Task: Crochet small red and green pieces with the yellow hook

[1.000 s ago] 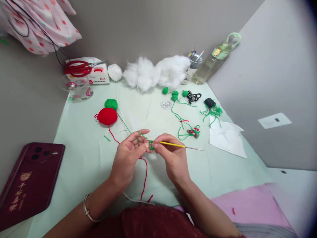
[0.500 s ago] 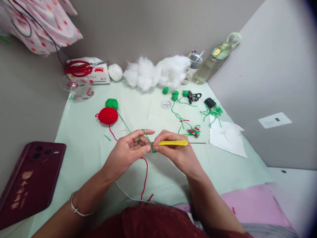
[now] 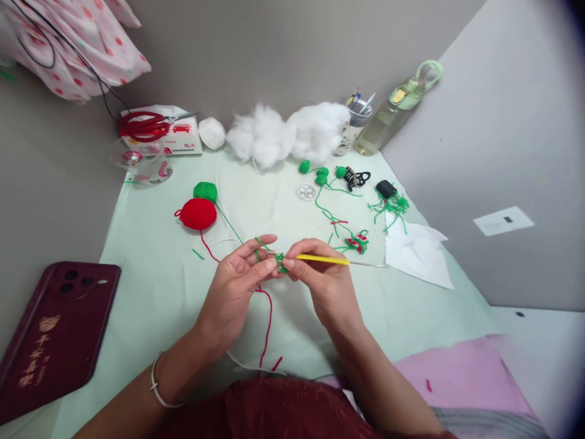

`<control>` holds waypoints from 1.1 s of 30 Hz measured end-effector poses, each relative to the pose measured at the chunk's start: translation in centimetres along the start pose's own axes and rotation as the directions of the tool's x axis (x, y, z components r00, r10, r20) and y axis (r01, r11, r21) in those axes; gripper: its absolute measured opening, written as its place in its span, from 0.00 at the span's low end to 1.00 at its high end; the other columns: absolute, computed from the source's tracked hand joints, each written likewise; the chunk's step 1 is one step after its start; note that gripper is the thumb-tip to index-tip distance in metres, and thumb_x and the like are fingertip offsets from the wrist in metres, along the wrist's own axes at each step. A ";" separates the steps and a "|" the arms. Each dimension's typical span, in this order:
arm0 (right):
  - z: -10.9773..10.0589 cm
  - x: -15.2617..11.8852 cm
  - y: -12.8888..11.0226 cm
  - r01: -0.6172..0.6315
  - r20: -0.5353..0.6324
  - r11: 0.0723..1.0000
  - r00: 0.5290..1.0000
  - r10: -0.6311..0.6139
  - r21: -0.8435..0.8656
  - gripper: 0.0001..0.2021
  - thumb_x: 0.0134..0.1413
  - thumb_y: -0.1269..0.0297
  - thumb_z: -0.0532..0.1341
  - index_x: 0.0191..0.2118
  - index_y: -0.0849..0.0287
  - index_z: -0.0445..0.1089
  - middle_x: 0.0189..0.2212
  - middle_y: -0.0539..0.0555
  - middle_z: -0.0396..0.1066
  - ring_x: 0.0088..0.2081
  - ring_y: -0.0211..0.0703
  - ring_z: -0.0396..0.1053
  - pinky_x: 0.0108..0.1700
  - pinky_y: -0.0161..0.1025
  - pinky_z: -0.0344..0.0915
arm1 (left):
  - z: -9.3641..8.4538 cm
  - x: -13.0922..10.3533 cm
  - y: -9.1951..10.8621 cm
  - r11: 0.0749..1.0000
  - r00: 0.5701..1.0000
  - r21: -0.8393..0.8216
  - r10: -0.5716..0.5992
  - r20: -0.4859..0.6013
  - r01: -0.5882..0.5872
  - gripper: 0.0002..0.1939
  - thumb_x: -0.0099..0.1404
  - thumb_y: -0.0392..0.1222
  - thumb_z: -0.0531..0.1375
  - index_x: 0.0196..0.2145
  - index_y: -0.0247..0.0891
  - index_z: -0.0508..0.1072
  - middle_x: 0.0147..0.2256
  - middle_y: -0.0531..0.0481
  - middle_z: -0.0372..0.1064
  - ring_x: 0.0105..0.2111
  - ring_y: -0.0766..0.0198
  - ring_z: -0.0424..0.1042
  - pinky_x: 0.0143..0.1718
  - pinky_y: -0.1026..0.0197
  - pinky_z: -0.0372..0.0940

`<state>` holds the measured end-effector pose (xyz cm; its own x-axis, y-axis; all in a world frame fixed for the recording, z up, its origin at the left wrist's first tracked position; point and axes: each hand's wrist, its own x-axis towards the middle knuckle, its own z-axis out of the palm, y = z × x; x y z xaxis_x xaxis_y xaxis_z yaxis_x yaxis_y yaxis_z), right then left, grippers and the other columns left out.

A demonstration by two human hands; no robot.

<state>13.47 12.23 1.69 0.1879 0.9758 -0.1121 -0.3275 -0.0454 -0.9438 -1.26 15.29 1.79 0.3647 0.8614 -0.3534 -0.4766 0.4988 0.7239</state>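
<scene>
My left hand (image 3: 242, 268) pinches a small green crocheted piece (image 3: 281, 263), with green yarn looped over its raised index finger. My right hand (image 3: 322, 268) grips a crochet hook by its yellow handle (image 3: 324, 259), the thin metal tip pointing left into the green stitches. From my left fingers the green yarn runs back to a green ball (image 3: 205, 191). In front of that ball lies a red yarn ball (image 3: 198, 213), its strand passing under my left hand.
White stuffing (image 3: 260, 135), a white yarn ball (image 3: 212, 133) and red scissors (image 3: 144, 126) on a box line the back. Green crocheted bits (image 3: 322, 175), a hair clip (image 3: 355, 178) and a bottle (image 3: 388, 119) sit right. A dark red phone-shaped object (image 3: 59, 335) lies left.
The hook has tilted slightly, its handle end shifting right. Both wrists have turned more upright, and more of the green piece shows between my fingertips.
</scene>
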 end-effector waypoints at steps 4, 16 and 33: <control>0.5 -0.7 0.7 0.030 -0.106 0.999 0.994 -0.025 0.042 0.07 0.48 0.67 0.77 0.31 0.53 0.80 0.27 0.45 0.75 0.26 0.32 0.68 0.31 0.31 0.67 | -0.3 0.2 -0.4 0.993 0.996 -0.081 -0.084 0.020 0.085 0.14 0.60 0.36 0.74 0.45 0.39 0.83 0.29 0.55 0.77 0.30 0.70 0.76 0.38 0.68 0.72; -1.2 0.9 -3.2 -0.049 0.325 0.974 0.938 0.121 -0.222 0.07 0.52 0.62 0.76 0.31 0.57 0.80 0.28 0.48 0.75 0.30 0.35 0.70 0.33 0.34 0.68 | -3.1 1.0 2.1 0.927 0.943 0.374 -0.129 0.307 0.005 0.17 0.63 0.39 0.73 0.50 0.46 0.83 0.32 0.54 0.79 0.34 0.66 0.79 0.42 0.64 0.72; 1.1 -0.6 -0.4 0.088 -0.095 0.996 0.991 -0.089 -0.017 0.07 0.49 0.68 0.77 0.32 0.52 0.80 0.28 0.45 0.77 0.28 0.33 0.72 0.34 0.32 0.72 | 0.0 0.1 0.1 0.991 1.000 -0.133 -0.007 0.022 0.010 0.15 0.59 0.30 0.72 0.44 0.37 0.81 0.28 0.56 0.79 0.29 0.69 0.79 0.38 0.68 0.74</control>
<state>12.44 11.90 2.47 0.3035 0.9511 -0.0568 -0.2940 0.0368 -0.9551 -1.30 15.40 1.83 0.3859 0.8555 -0.3451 -0.5750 0.5156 0.6352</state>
